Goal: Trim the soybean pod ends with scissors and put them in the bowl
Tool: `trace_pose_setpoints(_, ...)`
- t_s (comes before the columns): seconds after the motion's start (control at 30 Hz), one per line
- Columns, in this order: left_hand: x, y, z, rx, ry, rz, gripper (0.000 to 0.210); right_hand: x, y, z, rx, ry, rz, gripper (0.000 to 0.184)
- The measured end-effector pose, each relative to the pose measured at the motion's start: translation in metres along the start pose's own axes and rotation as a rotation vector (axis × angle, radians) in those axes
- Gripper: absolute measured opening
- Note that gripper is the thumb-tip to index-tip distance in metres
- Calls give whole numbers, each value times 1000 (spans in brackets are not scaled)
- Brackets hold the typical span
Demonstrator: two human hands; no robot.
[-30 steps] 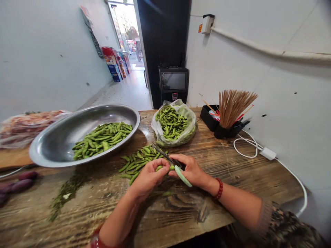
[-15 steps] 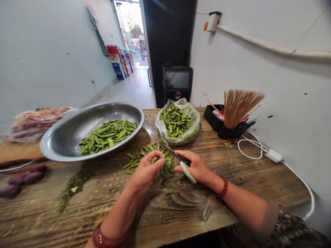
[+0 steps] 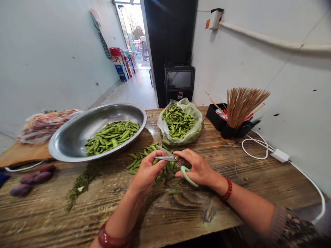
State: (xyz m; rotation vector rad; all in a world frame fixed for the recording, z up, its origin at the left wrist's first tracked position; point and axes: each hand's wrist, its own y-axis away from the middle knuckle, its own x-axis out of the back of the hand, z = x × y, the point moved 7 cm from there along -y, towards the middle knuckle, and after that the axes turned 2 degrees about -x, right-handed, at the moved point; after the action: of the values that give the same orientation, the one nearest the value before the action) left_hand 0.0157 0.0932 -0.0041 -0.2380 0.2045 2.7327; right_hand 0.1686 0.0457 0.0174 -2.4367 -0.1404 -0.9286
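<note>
- The slim green bean pod at the centre of the frame is mostly hidden: only a sliver shows between the thumb and fingers of the left hand, which pinch it.
- The steel scissors with mint-green handles lie in the grip of the right hand; the fingers curl around the handles and cover much of them, one loop showing below. The blades stand parted in a V towards the left hand; whether the lower tip touches its fingers cannot be told.
- The loose heap of green pods on the brown wooden table is partly covered by both hands.
- The left forearm rises from the bottom edge, where a glossy dark-red bangle is partly cut off; the wrist bends inward.
- The right forearm slants in from the lower right, a red bead bracelet at its wrist; the camouflage sleeve runs out of the frame.
- Left of centre, the wide silver metal basin holds more pods; the translucent white plastic bag, above the hands, is full of them, its lower layers blurred by the plastic.
- At the far left edge, a dark-blue object is cut off and cannot be identified.
</note>
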Motion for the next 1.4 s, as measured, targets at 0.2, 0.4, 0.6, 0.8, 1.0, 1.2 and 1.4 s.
trace_pose_setpoints(0.2, -6, 2, 7, -31, 5, -38, 27, 1, 0, 0, 5, 46, -3, 67)
trace_pose_setpoints(0.4, -1, 0, 3, -35, -30, -26, 30, 1, -1, 1, 9, 59, 1, 67)
trace_pose_setpoints(0.6, 3, -1, 1, -85, -99, -42, 26, -1, 0, 0, -6, -6, -11, 65)
trace_pose_setpoints(0.8, 5, -2, 1, -128, -171, -28, 24, -3, 1, 3, -7, -68, -14, 64)
trace_pose_setpoints(1.0, 7, -3, 2, -156, -163, -14, 22, -1, 0, 2, -2, -36, -36, 61)
trace_pose_setpoints(1.2, 6, -3, 4, -160, -194, -11, 21, -2, 0, 7, -15, -45, -12, 54)
trace_pose_setpoints(1.4, 9, -2, 15, -185, -238, 64, 17, -6, -1, 16, -72, -89, 13, 52)
